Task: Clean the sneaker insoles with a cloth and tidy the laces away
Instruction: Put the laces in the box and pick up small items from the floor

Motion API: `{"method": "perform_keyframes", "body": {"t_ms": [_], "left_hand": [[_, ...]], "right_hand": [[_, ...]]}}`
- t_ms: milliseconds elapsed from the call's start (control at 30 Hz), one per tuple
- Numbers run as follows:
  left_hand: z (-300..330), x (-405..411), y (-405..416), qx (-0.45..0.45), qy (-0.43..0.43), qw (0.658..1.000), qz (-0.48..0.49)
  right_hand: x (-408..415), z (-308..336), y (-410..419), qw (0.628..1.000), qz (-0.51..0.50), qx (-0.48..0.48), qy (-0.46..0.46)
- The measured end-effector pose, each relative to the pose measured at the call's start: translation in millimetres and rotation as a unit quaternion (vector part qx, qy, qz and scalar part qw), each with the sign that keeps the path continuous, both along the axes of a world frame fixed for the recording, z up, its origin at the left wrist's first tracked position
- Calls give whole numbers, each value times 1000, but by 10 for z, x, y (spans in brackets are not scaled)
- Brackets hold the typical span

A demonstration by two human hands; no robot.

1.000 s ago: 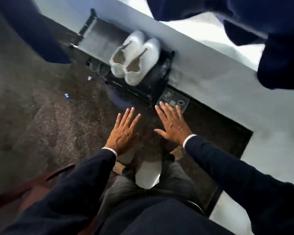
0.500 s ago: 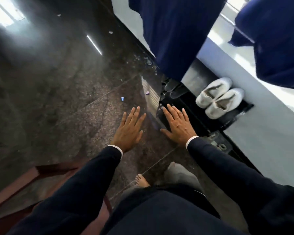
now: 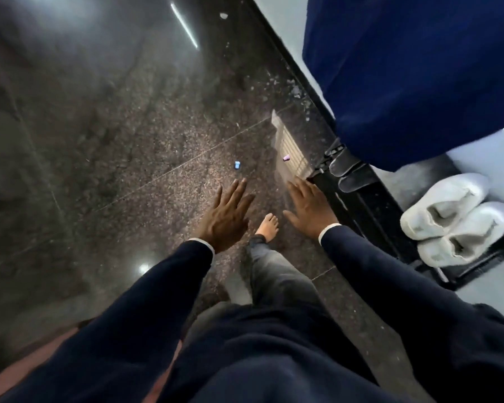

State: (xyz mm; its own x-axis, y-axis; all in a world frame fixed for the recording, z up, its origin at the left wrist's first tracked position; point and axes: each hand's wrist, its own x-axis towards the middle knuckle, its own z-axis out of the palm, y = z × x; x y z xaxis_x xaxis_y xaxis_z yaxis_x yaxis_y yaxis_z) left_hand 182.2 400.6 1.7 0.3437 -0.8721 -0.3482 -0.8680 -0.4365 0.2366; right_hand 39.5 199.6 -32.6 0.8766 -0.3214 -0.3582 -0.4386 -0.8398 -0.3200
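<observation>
head | left hand (image 3: 226, 216) and right hand (image 3: 309, 209) flat, fingers spread, holding nothing | white sneakers (image 3: 454, 219) at shoe rack's (image 3: 370, 210) right end, well apart | risk: no cloth visible, insoles stay dirty

- Left hand (image 3: 226, 218), centre of the frame: bare, no ring or watch visible.
- Right hand (image 3: 309, 209), just right of centre: bare too.
- Sleeves (image 3: 146, 309): dark navy, long, reaching both wrists, each with a thin white cuff edge (image 3: 329, 228) showing.
- Trousers (image 3: 277, 282), lower centre: grey, faded denim look.
- Foot (image 3: 268, 225), between the hands: bare, no sock or shoe.
- Torso (image 3: 274, 365), bottom of the frame: same dark navy cloth.
</observation>
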Motion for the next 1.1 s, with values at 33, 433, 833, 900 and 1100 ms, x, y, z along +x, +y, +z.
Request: {"method": "perform_keyframes", "body": {"t_ms": [33, 433, 833, 900, 1100], "left_hand": [[-71, 136, -69, 0, 8, 1000, 8], [-2362, 1658, -918, 75, 97, 992, 14], [-5599, 2614, -1558, 62, 162, 980, 99], [-5953, 2709, -1612, 74, 169, 976, 114], [-6609, 2873, -1788, 77, 130, 978, 144]], "right_hand": [[145, -72, -84, 1000, -5, 10, 7], [1438, -2211, -984, 990, -92, 78, 76], [2082, -5137, -1880, 973, -188, 82, 111], [2180, -5458, -2012, 972, -199, 76, 104], [2357, -6140, -2295, 972, -207, 51, 99]]}}
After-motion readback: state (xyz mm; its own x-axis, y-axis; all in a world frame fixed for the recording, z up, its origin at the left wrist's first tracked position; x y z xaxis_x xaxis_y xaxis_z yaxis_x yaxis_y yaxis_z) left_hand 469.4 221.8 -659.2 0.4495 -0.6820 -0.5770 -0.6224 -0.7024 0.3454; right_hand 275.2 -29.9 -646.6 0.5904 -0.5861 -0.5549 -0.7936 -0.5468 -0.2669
